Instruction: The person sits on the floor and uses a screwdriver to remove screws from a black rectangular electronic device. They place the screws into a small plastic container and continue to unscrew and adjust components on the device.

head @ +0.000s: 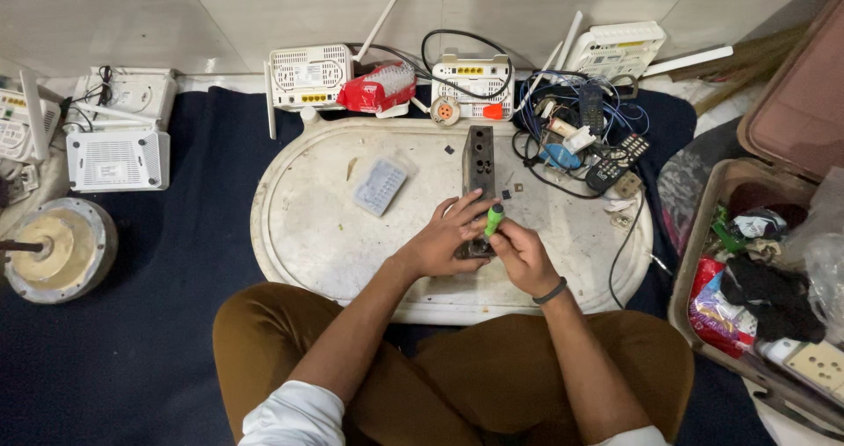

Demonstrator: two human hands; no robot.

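Observation:
A long dark metal box [479,160] with holes in its top lies on a white oval tray [316,235] in front of me. My left hand [444,235] grips the box's near end. My right hand [519,252] holds a screwdriver with a green handle [494,220], tip down at that same end. The tip itself is hidden between my hands. A small clear plastic case [380,186] lies on the tray to the left of the box.
White routers [309,75] and antennas line the wall. A tangle of cables and remote controls [607,151] sits at the tray's right. An open suitcase [774,270] full of odds and ends stands to the right. A round metal part [53,248] lies at left.

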